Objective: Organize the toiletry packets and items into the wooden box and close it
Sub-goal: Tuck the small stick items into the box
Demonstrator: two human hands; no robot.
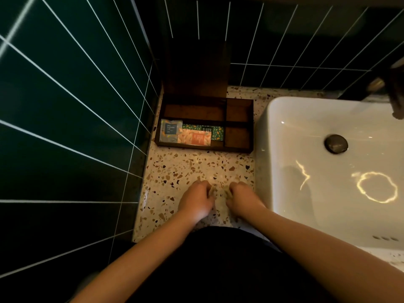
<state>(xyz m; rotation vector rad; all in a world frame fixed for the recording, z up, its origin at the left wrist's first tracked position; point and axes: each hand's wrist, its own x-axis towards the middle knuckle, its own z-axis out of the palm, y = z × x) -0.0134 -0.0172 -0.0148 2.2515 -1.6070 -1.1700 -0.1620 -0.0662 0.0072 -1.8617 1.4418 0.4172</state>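
Note:
The dark wooden box (249,125) sits open at the back of the terrazzo counter (196,165), its lid (196,68) standing upright against the tiled wall. In its front left compartment lie a grey-blue shower cap packet (170,130), an orange packet (194,137) and a green patterned packet (215,131), overlapping. The other compartments look bare. My left hand (196,200) and my right hand (240,199) rest near the counter's front edge, fingers curled, close together. Something small and pale seems held between them, but I cannot make it out.
A white basin (328,162) with a dark drain plug (336,143) fills the right side. A tap (395,92) overhangs it at the upper right. Dark green tiled walls (65,106) close in on the left and behind the box.

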